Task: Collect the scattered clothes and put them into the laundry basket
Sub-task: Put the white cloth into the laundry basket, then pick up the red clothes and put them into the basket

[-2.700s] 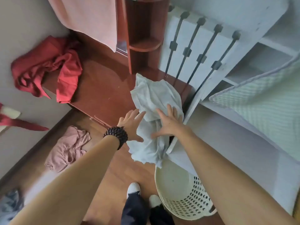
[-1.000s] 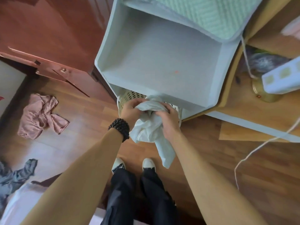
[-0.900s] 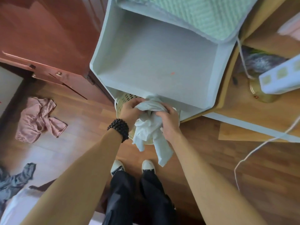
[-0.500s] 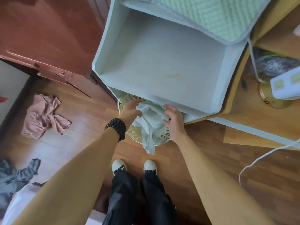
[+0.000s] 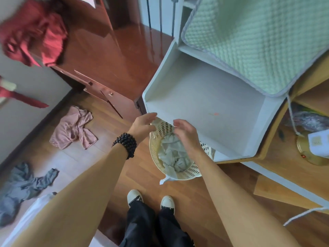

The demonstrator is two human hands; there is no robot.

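A cream perforated laundry basket (image 5: 154,148) stands on the wood floor, half under a white shelf. A pale grey-white garment (image 5: 171,154) lies crumpled inside it, one corner hanging over the near rim. My left hand (image 5: 143,124), with a black bead bracelet at the wrist, hovers over the basket's far left rim, fingers relaxed and holding nothing. My right hand (image 5: 186,133) hangs above the basket, fingers loosely spread, also holding nothing. A pink garment (image 5: 73,129) and a grey garment (image 5: 23,186) lie on the floor at left. A red garment (image 5: 35,31) sits on the wooden cabinet.
A white shelf unit (image 5: 204,97) overhangs the basket, with a green quilted mat (image 5: 252,38) on top. A red-brown cabinet (image 5: 110,56) stands at the back left. A white cord (image 5: 302,213) trails across the floor at right. My feet (image 5: 151,200) are just before the basket.
Both hands let go of the pale garment, which has dropped into the basket. The hands have lifted and spread apart above it, and my view has tilted up.
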